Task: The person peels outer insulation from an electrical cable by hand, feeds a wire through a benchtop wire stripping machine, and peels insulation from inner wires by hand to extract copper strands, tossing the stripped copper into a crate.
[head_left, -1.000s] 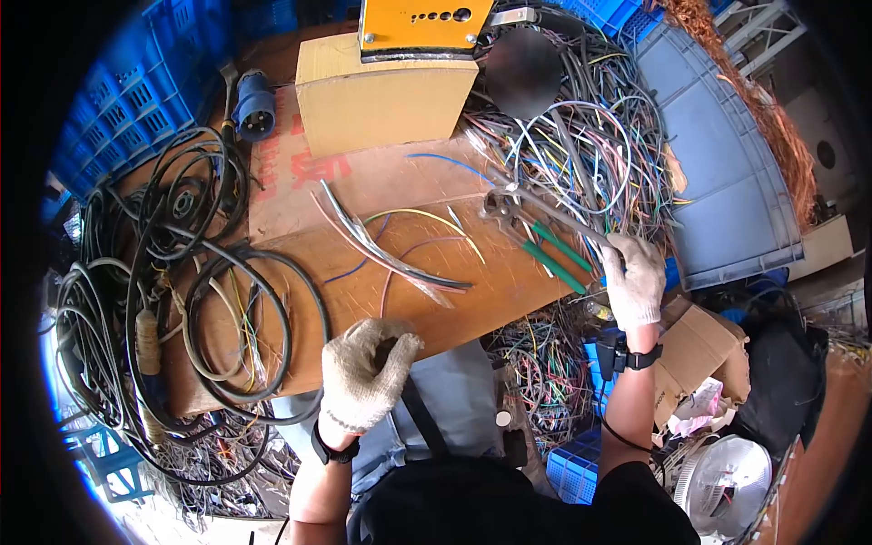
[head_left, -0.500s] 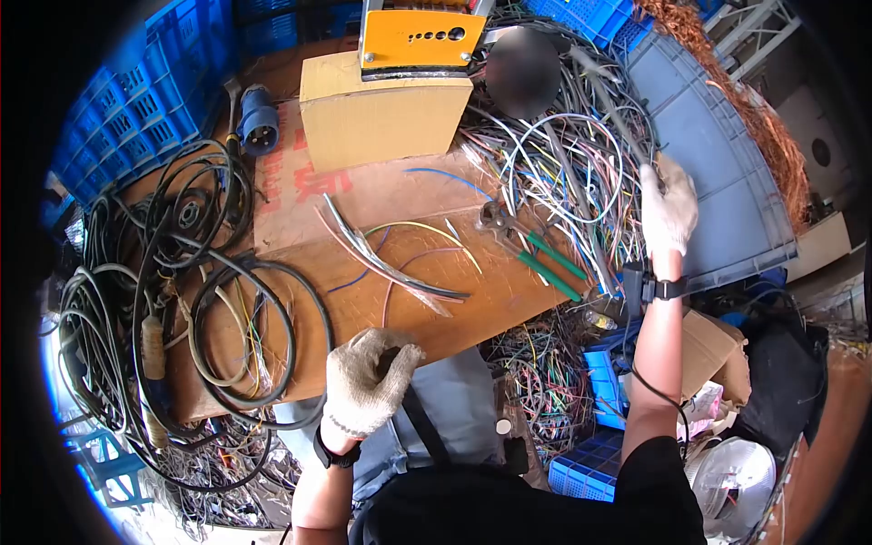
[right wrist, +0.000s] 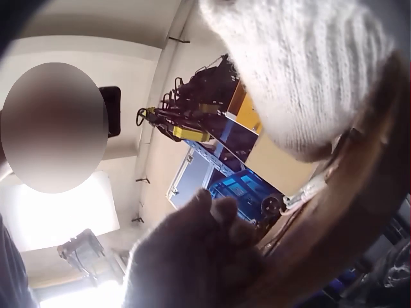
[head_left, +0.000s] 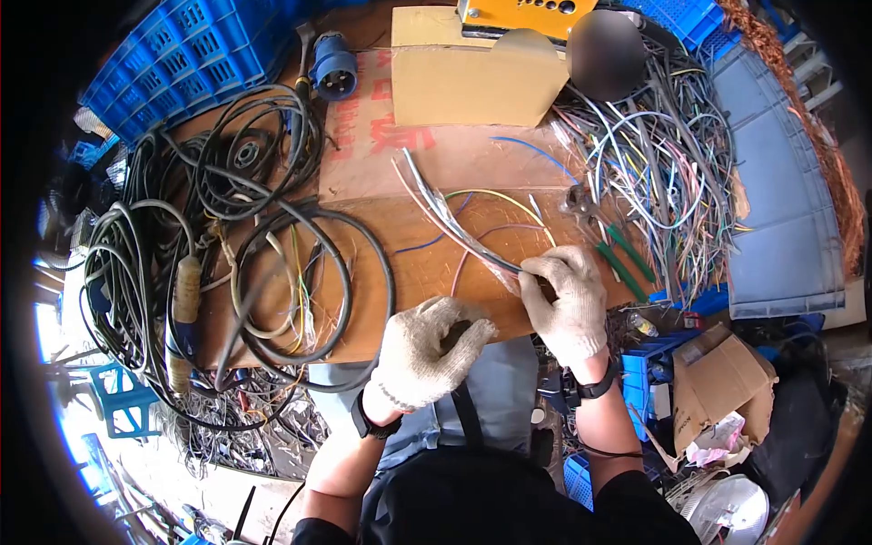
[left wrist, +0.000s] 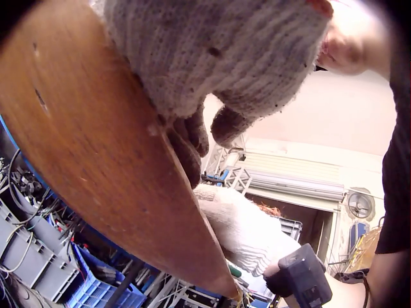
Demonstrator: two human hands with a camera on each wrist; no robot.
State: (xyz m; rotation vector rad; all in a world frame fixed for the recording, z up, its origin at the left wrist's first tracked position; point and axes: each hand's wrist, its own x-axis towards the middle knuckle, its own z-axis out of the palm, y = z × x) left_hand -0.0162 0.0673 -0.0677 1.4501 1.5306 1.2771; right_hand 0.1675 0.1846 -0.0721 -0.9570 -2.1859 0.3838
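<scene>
On the wooden table (head_left: 436, 309), my right hand (head_left: 568, 304), in a knitted glove, pinches the near end of a small bundle of stripped wires (head_left: 445, 218), whose tip its fingers hide. The bundle has pink, grey and whitish strands. My left hand (head_left: 431, 354), gloved too, lies at the table's front edge with fingers loosely curled and nothing in them. In the left wrist view the left glove (left wrist: 218, 51) overlaps the table edge. A pair of green-handled pliers (head_left: 599, 232) lies beyond my right hand. Loose yellow wire (head_left: 504, 200) curves beside the bundle.
Coiled black cables (head_left: 350, 263) cover the left side, with a blue plug (head_left: 333, 68) behind. A yellow machine (head_left: 518, 16) stands on a pale block (head_left: 463, 86) at the back. To the right are a heap of wires (head_left: 672, 163) and a grey crate (head_left: 772, 182).
My right hand has let go of a long dark cable over the wire heap and come back to the bundle. My left hand stays at the table edge; the head view has shifted.
</scene>
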